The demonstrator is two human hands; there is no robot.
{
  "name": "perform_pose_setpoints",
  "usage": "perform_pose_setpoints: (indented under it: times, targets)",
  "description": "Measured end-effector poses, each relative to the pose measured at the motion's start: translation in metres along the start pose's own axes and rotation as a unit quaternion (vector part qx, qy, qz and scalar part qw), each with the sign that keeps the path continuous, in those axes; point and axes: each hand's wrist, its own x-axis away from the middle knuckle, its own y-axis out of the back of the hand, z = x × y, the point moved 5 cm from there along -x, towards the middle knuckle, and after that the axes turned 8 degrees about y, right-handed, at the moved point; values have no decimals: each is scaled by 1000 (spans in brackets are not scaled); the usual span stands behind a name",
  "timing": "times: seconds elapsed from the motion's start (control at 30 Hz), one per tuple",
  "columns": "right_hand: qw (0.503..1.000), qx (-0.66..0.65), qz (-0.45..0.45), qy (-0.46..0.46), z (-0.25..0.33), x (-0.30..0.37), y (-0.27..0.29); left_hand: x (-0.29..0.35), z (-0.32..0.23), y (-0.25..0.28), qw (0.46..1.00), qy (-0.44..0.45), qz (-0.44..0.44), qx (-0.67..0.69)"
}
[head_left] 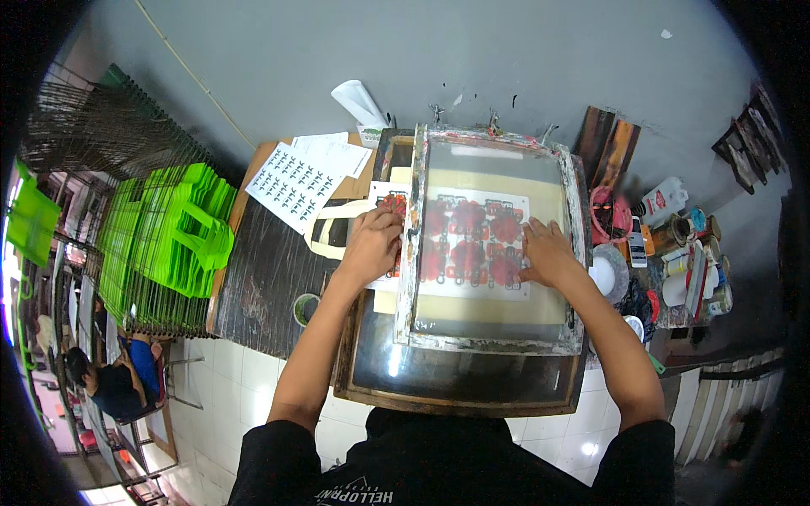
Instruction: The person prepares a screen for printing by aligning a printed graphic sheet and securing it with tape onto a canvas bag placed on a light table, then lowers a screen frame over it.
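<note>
A wooden-edged screen printing frame with see-through mesh lies over a white sheet printed with red and dark designs. Beneath the sheet is a cream cloth bag, its looped handle sticking out to the left. My left hand rests at the sheet's left part, outside the frame's left rail, fingers slightly bent and fingertips against the sheet. On the right, my right hand lies on the mesh near the sheet's right edge, with fingers spread. Neither hand visibly grips anything.
Printed papers lie at the back left of the dark table. A small cup stands near its front edge. Green bags hang on a wire rack. Bottles, cans and a phone crowd the right; another person sits far left.
</note>
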Motion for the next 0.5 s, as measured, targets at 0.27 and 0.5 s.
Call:
perform_pose_setpoints:
  times: [0.27, 0.5]
  targets:
    - [999, -35, 16, -11, -3, 4, -1, -10, -4, 2, 1000, 21, 13, -9]
    - [993, -103, -55, -31, 7, 10, -17, -14, 0, 5, 990, 106, 68, -62]
